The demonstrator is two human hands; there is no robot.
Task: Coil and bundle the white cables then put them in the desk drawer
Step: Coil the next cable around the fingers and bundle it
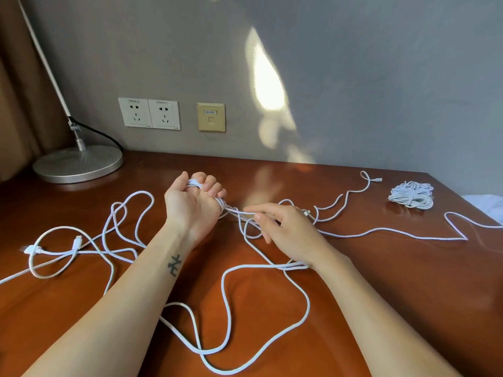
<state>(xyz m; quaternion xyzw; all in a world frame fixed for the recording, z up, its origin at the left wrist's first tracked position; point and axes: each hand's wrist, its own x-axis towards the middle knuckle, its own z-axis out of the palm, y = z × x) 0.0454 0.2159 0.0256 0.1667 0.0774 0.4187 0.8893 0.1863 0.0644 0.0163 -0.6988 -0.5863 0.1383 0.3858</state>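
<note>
White cables (258, 266) in loose tangled loops, one bundle (411, 194) (already coiled)

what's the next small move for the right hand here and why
Probably carry the pinched strand round the left hand to lay one more loop. That hand grips a few turns of white cable, the right hand pinches the strand right beside it, and much slack lies uncoiled on the desk.

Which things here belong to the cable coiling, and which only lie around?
Belong: loose white cables on the brown wooden desk; white coiled cable bundle; left hand, gripping cable loops; right hand, pinching a strand.
Lying about: round silver metal lamp base; two white wall sockets; beige square network socket.
</note>
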